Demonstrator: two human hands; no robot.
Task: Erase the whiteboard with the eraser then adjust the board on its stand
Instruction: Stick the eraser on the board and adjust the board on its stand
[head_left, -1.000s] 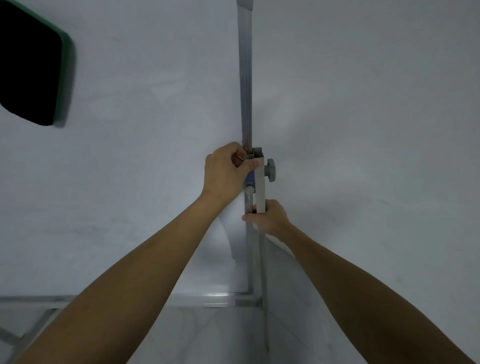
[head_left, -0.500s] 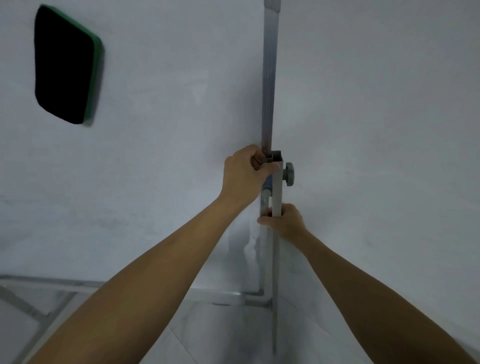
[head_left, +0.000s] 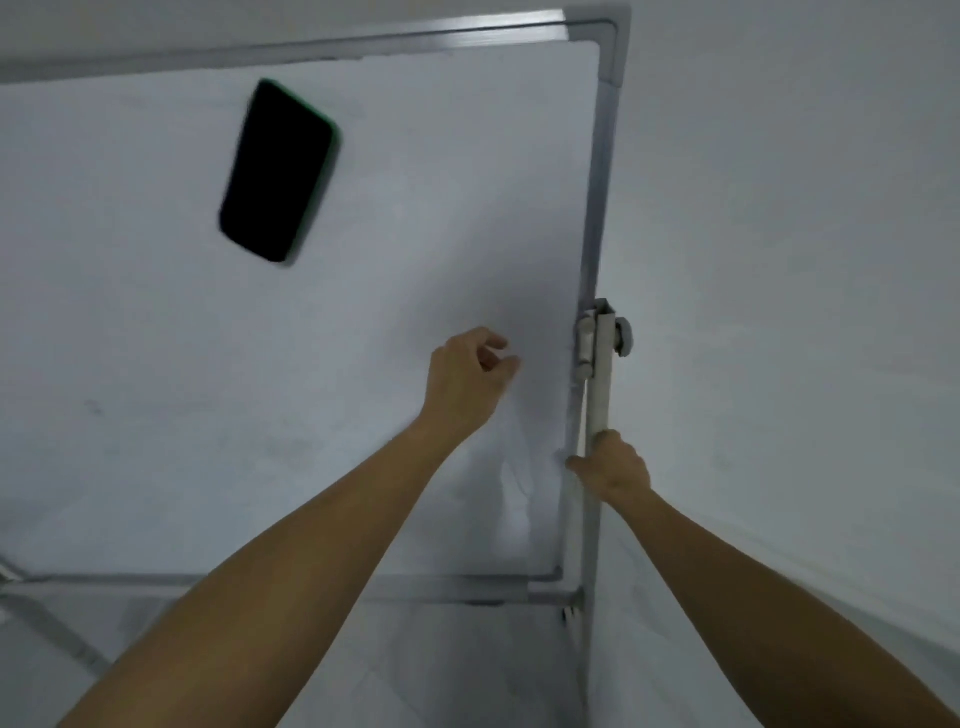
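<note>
The grey clamp bracket (head_left: 592, 338) on the right edge of the white aluminium-framed whiteboard (head_left: 363, 312) sits just right of the left hand (head_left: 467, 379), which is loosely curled and empty. Below the bracket, the right hand (head_left: 613, 467) grips the pale upright stand post (head_left: 600, 389)

The stand (head_left: 600, 387) carries the whiteboard (head_left: 415, 218), with the eraser (head_left: 278, 171) clinging to it.
</note>
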